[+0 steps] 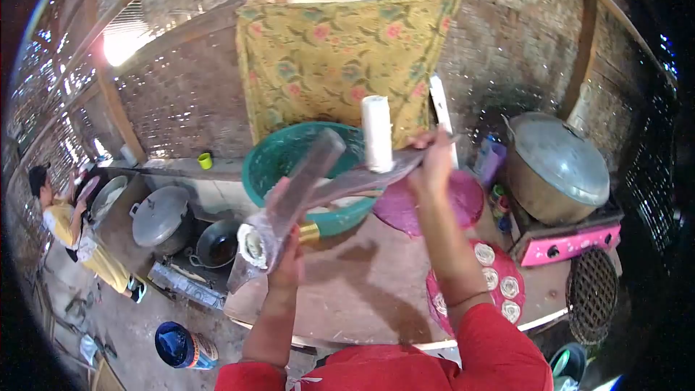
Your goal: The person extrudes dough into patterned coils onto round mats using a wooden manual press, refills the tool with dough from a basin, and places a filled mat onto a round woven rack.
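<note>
My left hand (286, 257) is closed round a clear plastic tube (311, 163) at the left edge of the table. White dough-like material (253, 246) shows in the tube's round lower end. My right hand (432, 163) pinches dark, stretched plastic film (362, 179) that runs across to the left hand. An upright white cylinder (377, 134) stands above the film, near the right hand. Behind both hands is a green basin (253, 166). White coiled pieces (491, 278) lie on a pink sheet (449, 315) under my right forearm.
A purple-pink plate (463, 199) sits right of the basin. A large lidded pot (554, 170) stands on a pink stove (572, 242) at the right. Pots (163, 221) and a wok (217, 244) are at the left. A person in yellow (72, 224) stands far left.
</note>
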{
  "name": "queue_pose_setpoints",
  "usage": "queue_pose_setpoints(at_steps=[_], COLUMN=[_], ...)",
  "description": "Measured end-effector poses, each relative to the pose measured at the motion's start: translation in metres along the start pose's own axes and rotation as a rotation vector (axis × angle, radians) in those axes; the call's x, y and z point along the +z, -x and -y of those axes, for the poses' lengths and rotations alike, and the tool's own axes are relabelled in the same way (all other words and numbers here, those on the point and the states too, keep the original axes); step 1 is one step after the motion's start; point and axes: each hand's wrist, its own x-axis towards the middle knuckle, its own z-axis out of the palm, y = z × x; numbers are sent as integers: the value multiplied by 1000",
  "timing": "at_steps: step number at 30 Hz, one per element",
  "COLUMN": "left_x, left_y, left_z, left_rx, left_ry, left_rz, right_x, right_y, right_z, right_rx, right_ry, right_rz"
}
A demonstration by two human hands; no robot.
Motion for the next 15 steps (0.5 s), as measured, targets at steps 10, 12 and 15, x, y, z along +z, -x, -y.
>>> queue_pose_setpoints(at_steps=[10,12,15], left_x=[-87,-127,-161], left_y=[-49,-44,-51], left_z=[-122,-103,-81], left_rx=[576,500,417], left_ry=[-330,-251,-728], left_rz=[-436,-526,-578], right_x=[-51,-57,-16], right_y=[0,-11,-13], right_z=[-153,-159,-148], right_rx=[-105,-56,-361], right_ry=[2267,2251,2276], right_rz=[1471,1516,1501])
